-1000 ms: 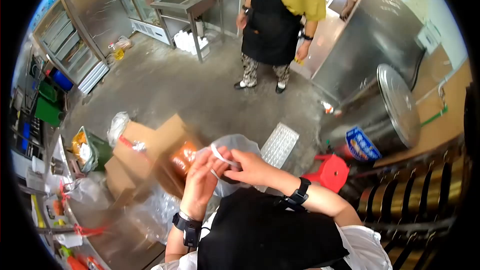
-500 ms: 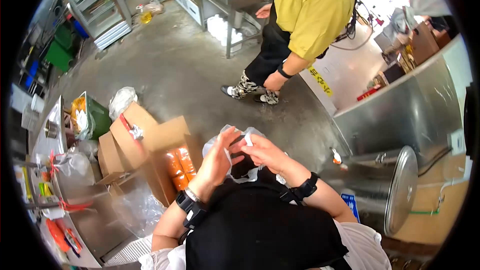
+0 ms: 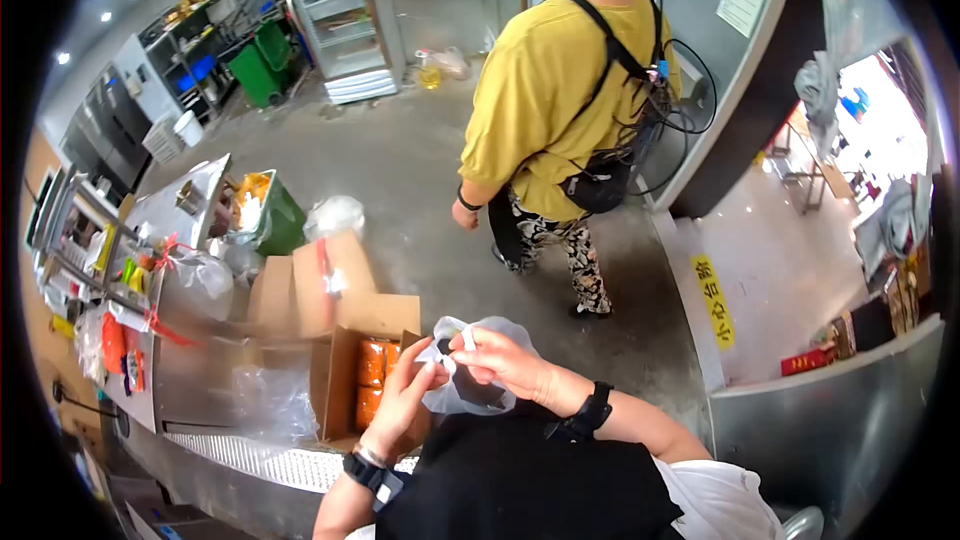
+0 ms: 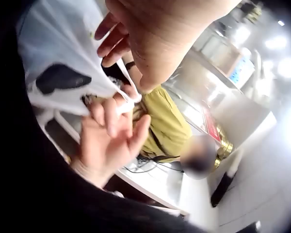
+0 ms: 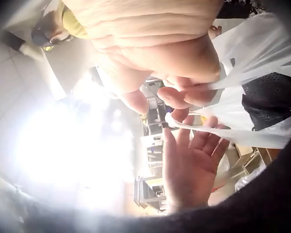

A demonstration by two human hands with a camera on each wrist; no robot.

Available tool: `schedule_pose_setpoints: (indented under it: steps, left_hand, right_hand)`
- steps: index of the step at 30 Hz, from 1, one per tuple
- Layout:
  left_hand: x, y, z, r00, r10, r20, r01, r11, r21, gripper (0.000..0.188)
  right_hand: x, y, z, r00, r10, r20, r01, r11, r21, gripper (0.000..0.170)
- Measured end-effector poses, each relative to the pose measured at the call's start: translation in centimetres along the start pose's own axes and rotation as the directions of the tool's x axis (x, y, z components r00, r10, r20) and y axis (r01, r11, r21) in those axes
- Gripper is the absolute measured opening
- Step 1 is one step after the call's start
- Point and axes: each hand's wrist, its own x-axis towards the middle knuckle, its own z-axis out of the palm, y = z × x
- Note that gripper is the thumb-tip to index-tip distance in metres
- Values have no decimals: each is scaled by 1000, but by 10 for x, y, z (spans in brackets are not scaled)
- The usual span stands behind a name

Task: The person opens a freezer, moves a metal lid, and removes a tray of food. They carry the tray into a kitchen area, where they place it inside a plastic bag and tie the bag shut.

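Observation:
A translucent white plastic bag (image 3: pixel 455 397) with dark contents hangs in front of the black apron, between both hands. My right hand (image 3: pixel 510 368) grips its gathered handle with curled fingers; in the right wrist view this hand (image 5: pixel 155 43) is close above the bag (image 5: pixel 228 116). My left hand (image 3: pixel 400 405) pinches at a handle strap with its fingertips, facing the right hand. In the left wrist view a looped strap (image 4: pixel 131 92) runs between the left thumb and the right hand's fingers (image 4: pixel 109 114).
An opened cardboard box (image 3: pixel 345 390) with orange packets (image 3: pixel 370 405) stands just left of the hands. Beyond it are a green bin (image 3: pixel 280 220) and a metal table (image 3: pixel 205 310). A person in a yellow shirt (image 3: pixel 540 90) stands ahead, beside a doorway with a yellow floor sign (image 3: pixel 713 300).
The view has swung right toward the doorway. The person in yellow has turned away and is closer. My fingertips have come together at the bag's handles.

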Motion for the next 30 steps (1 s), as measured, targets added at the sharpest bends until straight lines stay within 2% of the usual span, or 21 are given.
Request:
schedule_pose_setpoints:
  steps: [1,2,3,5,6,7,9,11,13,14,15,16,17,18,19,21,23,24,25,27,30]
  left_hand:
    - [-2,-4,-1,991,87,-102,-73,988,132,61]
    - [0,-10,-7,910,405,-86,-269,736,621,71]
    - [0,-9,-5,861,508,-25,-293,535,793,76]
    - [14,-18,7,872,475,-114,-303,709,637,72]
    - [23,-20,9,858,499,-119,-303,680,667,65]
    - [29,-16,10,866,484,-125,-303,707,639,49]
    - [42,-18,7,826,541,-158,-303,663,684,32]
    - [60,-9,3,761,642,-94,-413,591,693,16]
    - [76,-14,-9,879,467,-96,-366,790,493,11]
    - [87,-12,-8,884,432,-180,-357,871,338,15]
    - [103,-12,-11,890,359,-281,-368,930,22,18]
    - [116,-12,-20,886,280,-371,-364,913,-181,19]
    - [130,-8,-31,884,183,-430,-360,853,-377,21]
    - [146,1,-39,863,156,-481,-435,713,-550,22]
    - [161,14,-51,872,112,-477,-438,614,-656,23]
    - [192,29,-71,898,123,-422,-409,587,-699,22]
    - [227,46,-74,893,100,-439,-257,913,-316,18]
    - [246,36,-81,875,365,-318,-398,916,-43,21]
    - [250,65,-77,852,436,-288,-365,891,269,22]
    - [283,58,-95,855,499,-139,-442,843,306,33]
    - [320,76,-115,887,462,-9,-433,838,332,53]
  right_hand:
    - [5,-3,-3,1000,2,21,-2,1000,9,23]
    - [10,-5,-5,999,9,40,-10,1000,15,23]
    - [15,-6,-7,997,23,70,-28,998,59,23]
    - [26,-18,-8,991,18,131,-27,997,67,22]
    - [31,-27,-7,987,0,162,-14,996,89,21]
    - [37,-34,-10,986,0,167,-16,995,99,20]
    - [49,-46,-18,985,1,171,-22,992,121,19]
    - [63,-56,-22,985,13,173,-31,994,101,18]
    - [84,-70,-29,980,14,196,-27,998,59,18]
    - [97,-82,-36,984,24,179,-18,999,-37,18]
    - [111,-91,-44,987,-69,143,110,946,-303,19]
    - [126,-100,-53,976,-175,129,217,807,-549,20]
    - [142,-111,-60,949,-284,138,287,596,-750,22]
    - [152,-132,-59,988,-122,94,149,610,-778,24]
    - [158,-166,-44,964,-89,249,265,315,-911,22]
    - [189,-170,-42,858,-53,512,514,39,-857,19]
    - [218,-170,-29,810,-13,586,586,44,-809,15]
    - [235,-184,-19,631,-139,763,773,27,-634,13]
    - [251,-188,-21,712,83,697,699,-187,-691,12]
    - [283,-198,-26,656,-103,748,725,-190,-662,10]
    - [318,-222,-31,711,-264,652,650,-105,-752,13]
